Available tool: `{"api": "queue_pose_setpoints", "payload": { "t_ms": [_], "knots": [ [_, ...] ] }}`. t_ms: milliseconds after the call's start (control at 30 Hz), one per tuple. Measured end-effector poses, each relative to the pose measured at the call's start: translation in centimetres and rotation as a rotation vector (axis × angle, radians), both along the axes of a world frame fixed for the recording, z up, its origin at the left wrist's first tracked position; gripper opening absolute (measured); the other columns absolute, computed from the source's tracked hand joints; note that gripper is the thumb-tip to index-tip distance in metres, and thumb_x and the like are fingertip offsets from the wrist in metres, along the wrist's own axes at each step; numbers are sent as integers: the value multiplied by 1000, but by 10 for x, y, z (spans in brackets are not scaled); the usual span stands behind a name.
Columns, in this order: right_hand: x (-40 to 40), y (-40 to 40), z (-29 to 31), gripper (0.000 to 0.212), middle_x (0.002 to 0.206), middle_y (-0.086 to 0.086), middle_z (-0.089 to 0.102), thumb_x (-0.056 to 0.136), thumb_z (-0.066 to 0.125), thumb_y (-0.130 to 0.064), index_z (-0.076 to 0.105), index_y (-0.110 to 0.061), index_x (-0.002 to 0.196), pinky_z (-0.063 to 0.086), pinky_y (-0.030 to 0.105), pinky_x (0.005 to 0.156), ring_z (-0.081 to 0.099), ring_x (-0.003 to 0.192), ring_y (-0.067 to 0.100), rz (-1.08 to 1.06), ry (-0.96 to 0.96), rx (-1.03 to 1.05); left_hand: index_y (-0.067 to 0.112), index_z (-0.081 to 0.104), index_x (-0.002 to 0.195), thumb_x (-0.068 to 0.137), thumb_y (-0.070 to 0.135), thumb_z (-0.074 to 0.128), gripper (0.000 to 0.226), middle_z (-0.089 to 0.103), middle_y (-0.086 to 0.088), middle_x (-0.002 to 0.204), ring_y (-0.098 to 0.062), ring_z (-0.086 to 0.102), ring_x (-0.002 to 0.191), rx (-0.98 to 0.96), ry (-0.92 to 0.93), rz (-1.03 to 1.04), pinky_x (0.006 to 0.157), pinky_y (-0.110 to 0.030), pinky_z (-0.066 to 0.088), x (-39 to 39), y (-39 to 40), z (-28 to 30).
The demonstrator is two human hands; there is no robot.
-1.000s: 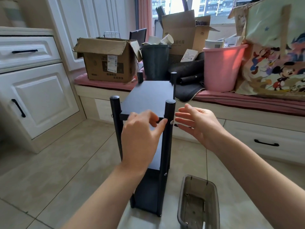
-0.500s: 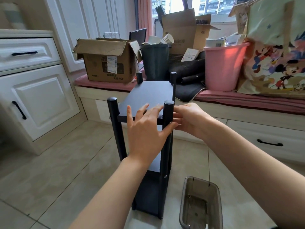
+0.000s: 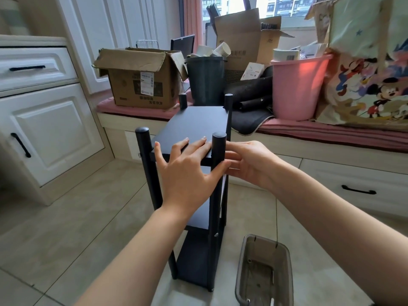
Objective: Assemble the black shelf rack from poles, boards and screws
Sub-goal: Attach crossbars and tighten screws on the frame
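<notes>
Rack (image 3: 194, 195) upright on floor; my left hand (image 3: 187, 171) flat on top board (image 3: 198, 127), steadying; right hand (image 3: 247, 162) fingers pinch near pole (image 3: 218, 164), prob. at screw.

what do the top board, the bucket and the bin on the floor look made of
Top board: matte black, flat with square edges, probably laminated wood board. Bucket: pink plastic, light glows through its wall. Bin: smoky see-through plastic, the floor shows through it.

The shelf rack (image 3: 194, 129) stands on the floor before me, the window bench (image 3: 309, 133) behind it. My left hand (image 3: 187, 171) rests on its top board; my right hand (image 3: 249, 162) is beside the near right pole (image 3: 218, 151). A bin (image 3: 265, 270) sits right of the rack.
</notes>
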State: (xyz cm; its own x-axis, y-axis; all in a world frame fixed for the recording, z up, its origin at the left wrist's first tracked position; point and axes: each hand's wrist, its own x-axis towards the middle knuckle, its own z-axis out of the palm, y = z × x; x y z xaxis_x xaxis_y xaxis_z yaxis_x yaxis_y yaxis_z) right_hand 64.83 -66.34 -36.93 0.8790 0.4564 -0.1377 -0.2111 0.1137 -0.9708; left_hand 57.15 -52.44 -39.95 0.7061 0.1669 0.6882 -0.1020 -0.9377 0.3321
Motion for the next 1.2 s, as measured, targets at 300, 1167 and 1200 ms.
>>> {"api": "queue_pose_setpoints", "payload": {
  "t_ms": [300,1167,1200],
  "knots": [
    [6,-57,-54,19,102,15,75,96,62,-16,67,-3,108,59,36,77,74,93,27,-54,42,-92,20,76,109,86,64,56,53,72,8,116,-21,57,122,-25,-216,2,119,-54,13,8,-7,-17],
    [5,-97,-402,27,113,6,69,85,74,-17,65,-9,109,54,28,85,65,102,19,373,48,-1162,13,68,107,97,52,48,45,65,-2,107,-28,50,120,2,-195,98,115,-63,17,9,-16,-26],
    [1,-93,-409,31,116,6,67,85,75,-18,62,-10,112,53,28,87,64,106,20,394,40,-1188,13,68,107,97,52,48,45,65,-1,107,-27,49,120,-7,-195,92,115,-63,16,9,-17,-26]
  ]
}}
